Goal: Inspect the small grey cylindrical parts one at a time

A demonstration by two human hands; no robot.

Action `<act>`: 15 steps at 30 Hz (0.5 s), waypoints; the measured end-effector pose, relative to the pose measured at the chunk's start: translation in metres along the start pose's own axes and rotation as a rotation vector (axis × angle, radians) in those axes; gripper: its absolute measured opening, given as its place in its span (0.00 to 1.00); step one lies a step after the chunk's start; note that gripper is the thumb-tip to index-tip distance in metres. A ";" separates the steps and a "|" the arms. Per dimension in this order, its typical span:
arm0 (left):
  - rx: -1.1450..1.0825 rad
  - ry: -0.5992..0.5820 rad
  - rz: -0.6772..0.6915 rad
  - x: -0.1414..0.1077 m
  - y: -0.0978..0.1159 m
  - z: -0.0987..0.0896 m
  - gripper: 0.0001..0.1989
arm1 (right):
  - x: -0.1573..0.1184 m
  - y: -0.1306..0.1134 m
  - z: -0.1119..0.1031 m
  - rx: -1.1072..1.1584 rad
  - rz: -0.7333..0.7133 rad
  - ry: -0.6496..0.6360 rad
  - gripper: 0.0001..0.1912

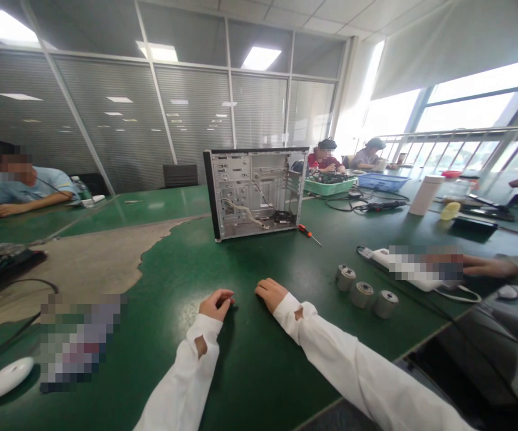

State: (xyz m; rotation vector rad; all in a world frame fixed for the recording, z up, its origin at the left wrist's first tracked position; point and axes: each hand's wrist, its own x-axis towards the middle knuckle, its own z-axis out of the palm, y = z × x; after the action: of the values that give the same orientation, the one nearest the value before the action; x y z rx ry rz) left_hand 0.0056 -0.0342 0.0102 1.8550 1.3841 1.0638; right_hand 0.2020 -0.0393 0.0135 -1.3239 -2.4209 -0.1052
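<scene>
My left hand [216,304] rests on the green table [241,371], its fingers curled in toward the thumb and nothing visible in them. To its right, my right hand [271,294] lies palm down on the table, fingers stretched out and holding nothing. Beyond both hands stands a computer case [259,190], upright, with its side panel off. Inside it are loose cables [243,209] and a black fan-like part [283,216]. A screwdriver [306,231] with an orange and black handle lies by the case's lower right corner.
Three metal cylinders [362,294] stand to the right. Past them lies a white power strip [384,261], with another person's hand [487,265] beside it. A green basket [331,187], a blue basket [382,181] and a pale bottle [426,196] stand farther back. Another person sits far left.
</scene>
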 end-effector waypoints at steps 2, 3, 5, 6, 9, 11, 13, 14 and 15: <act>0.001 0.001 0.004 0.000 0.000 0.000 0.09 | -0.019 -0.002 -0.006 0.021 -0.022 0.006 0.15; 0.002 0.003 0.004 0.000 0.001 0.000 0.09 | -0.032 -0.002 -0.011 0.042 -0.029 0.015 0.15; 0.009 0.008 0.000 0.000 0.001 0.000 0.09 | -0.066 0.001 -0.026 0.090 -0.018 0.054 0.15; 0.015 0.011 -0.002 0.000 0.001 0.000 0.09 | -0.085 0.005 -0.035 0.101 0.006 0.087 0.14; 0.023 0.011 -0.006 0.000 0.001 0.001 0.09 | -0.141 0.027 -0.068 -0.042 0.183 0.330 0.10; 0.019 0.005 -0.004 0.001 0.001 0.001 0.09 | -0.171 0.046 -0.092 -0.210 0.424 0.538 0.10; 0.016 -0.002 0.001 0.001 0.001 0.000 0.09 | -0.188 0.062 -0.112 -0.345 0.605 0.638 0.12; 0.016 -0.005 0.002 0.001 0.001 0.000 0.09 | -0.192 0.069 -0.119 -0.390 0.656 0.658 0.12; 0.017 -0.007 0.003 0.001 0.000 -0.001 0.09 | -0.194 0.074 -0.125 -0.422 0.686 0.656 0.13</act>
State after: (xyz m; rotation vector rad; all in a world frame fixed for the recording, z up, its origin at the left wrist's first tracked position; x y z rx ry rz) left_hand 0.0052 -0.0329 0.0113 1.8720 1.3908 1.0492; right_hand 0.3930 -0.1833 0.0511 -1.8573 -1.3623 -0.7555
